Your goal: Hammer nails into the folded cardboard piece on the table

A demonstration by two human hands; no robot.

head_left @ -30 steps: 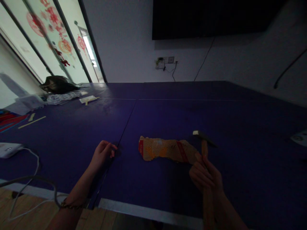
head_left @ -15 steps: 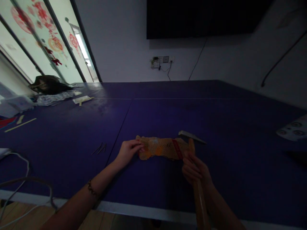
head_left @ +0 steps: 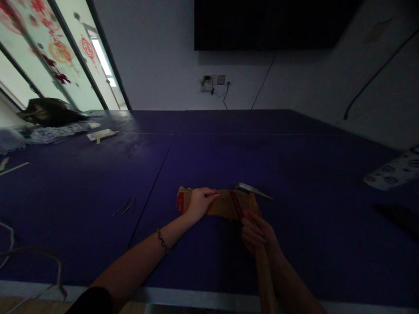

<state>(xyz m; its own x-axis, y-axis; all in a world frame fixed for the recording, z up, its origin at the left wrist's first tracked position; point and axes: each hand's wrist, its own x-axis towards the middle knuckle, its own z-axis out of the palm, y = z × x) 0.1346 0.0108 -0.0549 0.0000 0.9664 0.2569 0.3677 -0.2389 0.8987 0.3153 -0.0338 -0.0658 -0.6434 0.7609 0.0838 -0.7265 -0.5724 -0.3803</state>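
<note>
My right hand (head_left: 260, 233) is wrapped round the wooden handle of a hammer (head_left: 253, 190). The hammer's metal head is over the right end of a tan, cardboard-like piece (head_left: 225, 209) with printed marks and red bands, lying on the purple tabletop. Resting on the left half of that piece, my left hand (head_left: 201, 203) has its thumb and forefinger pinched together. What is between these fingertips is too small to make out. To the left, a few thin nails (head_left: 126, 206) lie on the table.
Cables (head_left: 39, 249) hang over the near left edge of the table (head_left: 294, 253). A dark bag (head_left: 50, 112) and a white piece (head_left: 102, 134) lie at the far left. At the right is a white patterned object (head_left: 389, 172). A black screen hangs on the wall behind.
My left hand has moved right, from the left end of the tan piece toward its middle. My right hand still grips the hammer. The view has shifted a little to the right.
</note>
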